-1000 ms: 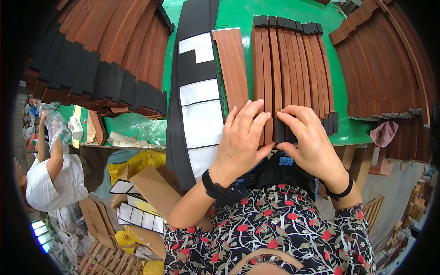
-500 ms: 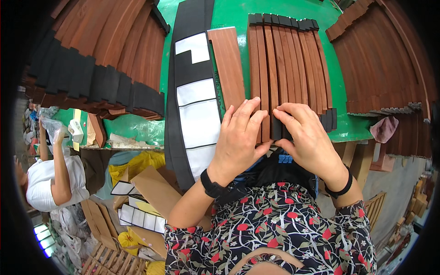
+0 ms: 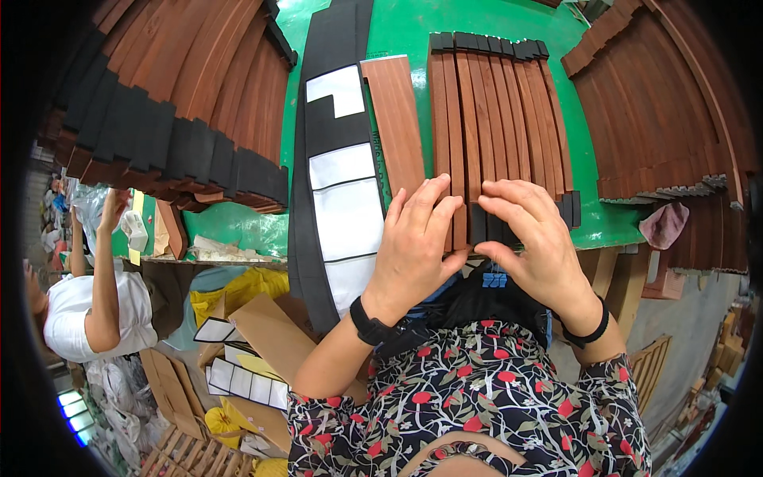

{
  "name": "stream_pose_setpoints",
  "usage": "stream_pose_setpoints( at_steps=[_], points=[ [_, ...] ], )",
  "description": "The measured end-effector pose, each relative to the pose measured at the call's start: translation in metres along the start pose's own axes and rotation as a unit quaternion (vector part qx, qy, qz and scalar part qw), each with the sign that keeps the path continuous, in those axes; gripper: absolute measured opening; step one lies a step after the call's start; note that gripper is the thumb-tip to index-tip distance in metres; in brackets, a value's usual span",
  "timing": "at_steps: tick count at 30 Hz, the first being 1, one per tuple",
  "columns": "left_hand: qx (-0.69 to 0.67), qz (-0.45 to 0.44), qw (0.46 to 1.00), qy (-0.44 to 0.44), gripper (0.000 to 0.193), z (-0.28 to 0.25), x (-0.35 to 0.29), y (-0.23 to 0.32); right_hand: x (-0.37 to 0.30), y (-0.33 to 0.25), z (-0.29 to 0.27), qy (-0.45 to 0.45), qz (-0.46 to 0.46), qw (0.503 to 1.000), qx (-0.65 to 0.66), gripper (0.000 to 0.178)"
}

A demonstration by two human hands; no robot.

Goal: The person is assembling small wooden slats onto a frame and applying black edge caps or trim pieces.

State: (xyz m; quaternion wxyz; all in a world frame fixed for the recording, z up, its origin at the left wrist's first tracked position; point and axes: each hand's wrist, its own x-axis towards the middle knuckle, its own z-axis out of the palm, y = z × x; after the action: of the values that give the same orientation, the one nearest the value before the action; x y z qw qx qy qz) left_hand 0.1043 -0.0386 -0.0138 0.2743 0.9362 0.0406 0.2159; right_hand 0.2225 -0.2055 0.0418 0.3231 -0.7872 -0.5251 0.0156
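A row of reddish-brown wooden slats (image 3: pixel 509 119) stands on edge side by side on the green table in front of me. Black caps (image 3: pixel 485 45) cover their far ends, and dark caps also show at several near ends. My left hand (image 3: pixel 417 238) closes around the near end of the leftmost slat (image 3: pixel 442 135), thumb at its end face and fingers along its side. Slightly curled, my right hand (image 3: pixel 532 234) rests over the near ends of the other slats, with thumb and forefinger apart. A narrow dark gap separates the left slats from the rest.
Left of the row lie a flat wooden board (image 3: pixel 397 119) and a black strip with white panels (image 3: pixel 347 215). Slat stacks stand at left (image 3: pixel 183 79) and right (image 3: pixel 668 111). A pink cloth (image 3: pixel 664 225) hangs at the table edge. Another person (image 3: pixel 95 310) works at far left.
My right thumb and forefinger have spread further apart and shifted slightly right from the gap. My left hand stays nearly in place. The other person's arm has moved.
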Motion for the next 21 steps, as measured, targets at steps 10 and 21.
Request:
stream_pose_setpoints(
  at_steps=[10,21],
  points=[
    [-0.006,0.0,1.0,0.0,0.068,0.0,0.0,0.0,-0.001,0.006,0.006,0.003,-0.036,0.997,-0.072,0.031],
    [-0.025,0.027,0.999,-0.004,0.11,-0.015,-0.006,-0.005,-0.006,0.004,0.017,0.038,-0.053,0.995,-0.078,0.024]
  ],
)
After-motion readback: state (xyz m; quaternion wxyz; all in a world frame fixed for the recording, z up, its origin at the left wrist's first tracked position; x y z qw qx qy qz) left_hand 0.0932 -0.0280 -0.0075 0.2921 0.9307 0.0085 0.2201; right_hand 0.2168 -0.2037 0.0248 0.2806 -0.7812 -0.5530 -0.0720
